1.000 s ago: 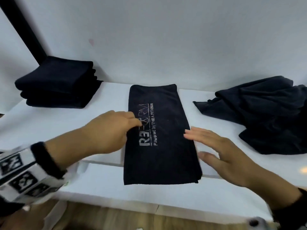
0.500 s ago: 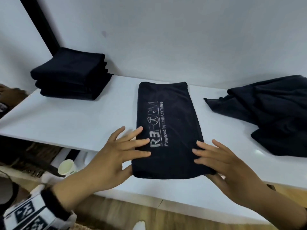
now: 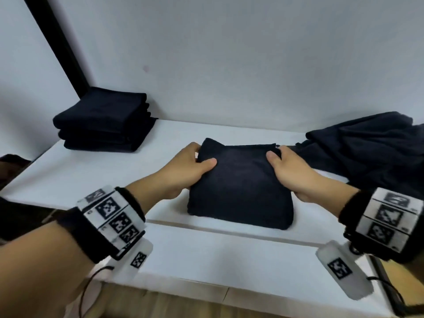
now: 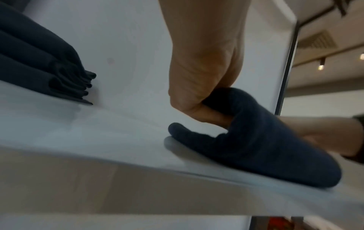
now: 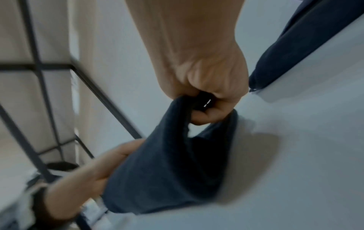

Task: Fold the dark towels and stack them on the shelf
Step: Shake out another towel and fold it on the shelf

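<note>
A dark towel (image 3: 241, 187) lies doubled over on the white shelf (image 3: 96, 180), its logo side hidden inside the fold. My left hand (image 3: 190, 166) pinches its far left corner, thumb on top. My right hand (image 3: 291, 171) grips the far right corner the same way. The left wrist view shows fingers curled under the raised towel layer (image 4: 256, 140). In the right wrist view the towel's upper layer (image 5: 173, 171) hangs from my right hand (image 5: 206, 99). A stack of folded dark towels (image 3: 103, 120) sits at the back left.
A heap of unfolded dark towels (image 3: 371, 152) lies at the right, close to my right hand. A black post (image 3: 59, 47) runs up behind the folded stack. The white wall (image 3: 229, 65) closes the back. Wooden floor (image 3: 160, 304) shows below the shelf's front edge.
Both hands took hold of the towel's near end and carried it away from me over the far half, hiding the logo. The towel now lies half as long.
</note>
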`<state>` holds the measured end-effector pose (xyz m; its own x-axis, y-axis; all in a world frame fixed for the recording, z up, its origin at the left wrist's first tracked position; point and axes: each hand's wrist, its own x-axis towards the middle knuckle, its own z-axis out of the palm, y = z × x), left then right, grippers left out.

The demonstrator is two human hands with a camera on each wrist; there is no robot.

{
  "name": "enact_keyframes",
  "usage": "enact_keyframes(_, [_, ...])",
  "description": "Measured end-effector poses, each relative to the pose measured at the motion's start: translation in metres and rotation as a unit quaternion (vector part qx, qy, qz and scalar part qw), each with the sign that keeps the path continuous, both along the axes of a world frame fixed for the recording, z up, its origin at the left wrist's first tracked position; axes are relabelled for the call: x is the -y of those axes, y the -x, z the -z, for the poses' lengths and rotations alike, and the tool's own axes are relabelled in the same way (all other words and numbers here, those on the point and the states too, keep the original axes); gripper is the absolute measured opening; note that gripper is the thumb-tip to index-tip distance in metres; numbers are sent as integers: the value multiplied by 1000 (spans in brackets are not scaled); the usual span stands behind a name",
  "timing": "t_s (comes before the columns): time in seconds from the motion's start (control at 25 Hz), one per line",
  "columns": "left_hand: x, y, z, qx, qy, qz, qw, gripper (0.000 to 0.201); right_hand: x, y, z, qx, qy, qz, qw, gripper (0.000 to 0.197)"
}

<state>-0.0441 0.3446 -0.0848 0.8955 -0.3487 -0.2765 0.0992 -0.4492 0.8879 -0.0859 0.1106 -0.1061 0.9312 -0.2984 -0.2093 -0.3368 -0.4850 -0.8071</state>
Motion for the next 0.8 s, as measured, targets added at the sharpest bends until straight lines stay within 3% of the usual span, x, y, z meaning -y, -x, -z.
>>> enact_keyframes(0.08, [8,-10,11,82,-164,32,982,37,0,-13,9,-17,64,-7,998,34])
enact_keyframes(0.16, [15,-9,15,161,-307,45,937,43,-1,-18,9,-32,117,-4,993,34])
enact_keyframes(0.24, [18,-5,13,195,-381,40,903,49,1,-18,4,-47,203,0,978,38])
enact_keyframes(0.28, [17,-3,11,191,-389,36,901,52,4,-15,0,-57,251,2,966,42])
enact_keyframes(0.36, [14,0,5,130,-332,30,934,56,6,-5,-10,-80,262,-2,962,52])
enact_keyframes(0.44, [10,4,-3,1,-206,16,979,59,4,9,-15,-113,146,-4,983,50])
enact_keyframes(0.48, [9,8,-7,-59,-142,3,988,62,1,17,-17,-126,80,2,989,44])
enact_keyframes(0.56, [9,14,-12,-134,-42,-32,990,67,1,29,-17,-144,-29,25,989,31])
enact_keyframes(0.64, [8,16,-13,-170,45,-56,983,66,4,33,-19,-165,-111,72,977,34])
enact_keyframes(0.8, [4,19,-11,-160,108,-11,981,39,9,34,-31,-200,-207,117,951,31])
